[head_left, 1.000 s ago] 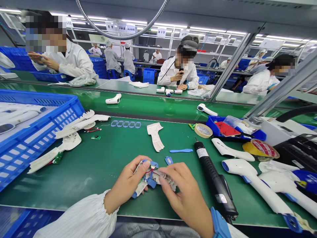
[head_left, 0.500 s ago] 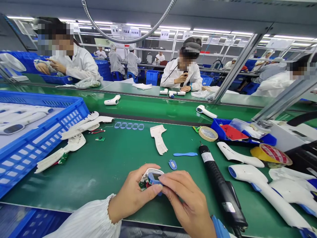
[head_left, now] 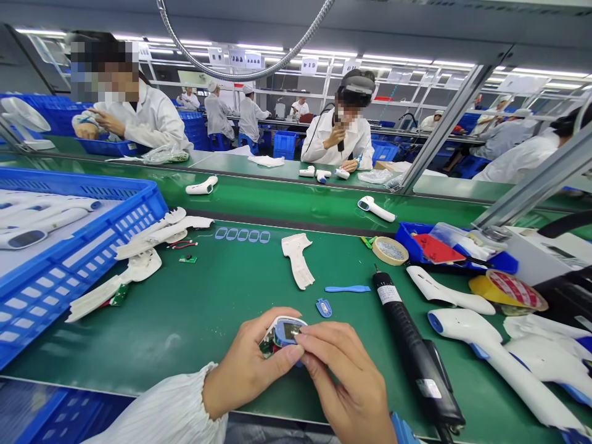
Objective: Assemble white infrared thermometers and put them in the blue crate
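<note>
My left hand (head_left: 250, 364) and my right hand (head_left: 346, 376) both grip a small white-and-blue thermometer head (head_left: 283, 335) low in the middle of the green mat. Its dark display faces up, and a green circuit board (head_left: 267, 345) shows at its left side. My right fingertips press on its display edge, and my left fingers hide much of it. Just beyond my right hand lie a small blue plastic part (head_left: 324, 308) and a blue pry tool (head_left: 346, 288). A white housing shell (head_left: 296, 260) lies farther up.
A black electric screwdriver (head_left: 411, 348) lies to my right, beside white thermometers (head_left: 494, 364). Rolls of tape (head_left: 507, 292) and a blue tray (head_left: 411, 237) stand at the right. A blue crate (head_left: 69, 262) of thermometers sits at the left. Co-workers sit across the conveyor (head_left: 296, 197).
A second ago my hands held a longer white body with exposed wiring. Now the compact head shows its display upward, and the view has shifted slightly.
</note>
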`<state>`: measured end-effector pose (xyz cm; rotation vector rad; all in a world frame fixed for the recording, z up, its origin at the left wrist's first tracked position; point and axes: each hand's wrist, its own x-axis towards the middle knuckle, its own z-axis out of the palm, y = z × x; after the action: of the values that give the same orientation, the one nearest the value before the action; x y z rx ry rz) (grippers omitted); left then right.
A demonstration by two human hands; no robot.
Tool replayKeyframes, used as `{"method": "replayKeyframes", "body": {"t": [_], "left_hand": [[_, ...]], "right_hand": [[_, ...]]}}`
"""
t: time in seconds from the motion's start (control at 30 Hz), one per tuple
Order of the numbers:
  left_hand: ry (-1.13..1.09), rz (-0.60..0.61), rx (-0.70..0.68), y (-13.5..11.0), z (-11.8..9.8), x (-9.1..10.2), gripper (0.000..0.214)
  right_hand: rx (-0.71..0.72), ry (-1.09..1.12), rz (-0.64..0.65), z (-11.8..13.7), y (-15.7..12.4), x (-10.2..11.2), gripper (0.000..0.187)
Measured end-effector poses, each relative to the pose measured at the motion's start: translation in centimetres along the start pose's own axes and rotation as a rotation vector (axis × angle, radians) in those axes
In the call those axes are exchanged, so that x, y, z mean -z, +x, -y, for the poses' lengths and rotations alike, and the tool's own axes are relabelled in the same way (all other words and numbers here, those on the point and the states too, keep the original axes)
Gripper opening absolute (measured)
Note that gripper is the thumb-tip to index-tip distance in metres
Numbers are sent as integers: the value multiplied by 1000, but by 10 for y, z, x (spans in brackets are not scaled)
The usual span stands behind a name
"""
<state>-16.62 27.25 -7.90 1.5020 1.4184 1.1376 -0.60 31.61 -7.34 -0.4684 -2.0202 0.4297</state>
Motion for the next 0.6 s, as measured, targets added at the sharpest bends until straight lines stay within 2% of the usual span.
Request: {"method": "replayKeyframes", "body": {"t": [0.23, 0.43, 0.53, 0.6], "left_hand": [[69, -25, -68, -4, 0, 0, 34], [112, -11, -163, -3, 3, 4, 32], [128, -13, -150, -2, 2, 3, 28], [53, -18, -80, 0, 0, 1, 27]], "right_hand": [[-14, -5, -55, 3, 0, -4, 23], [-35, 8, -53, -3, -3, -8, 20], [-35, 8, -55, -6, -5, -10, 20], [-47, 5, -9, -7, -4, -9, 22]]}}
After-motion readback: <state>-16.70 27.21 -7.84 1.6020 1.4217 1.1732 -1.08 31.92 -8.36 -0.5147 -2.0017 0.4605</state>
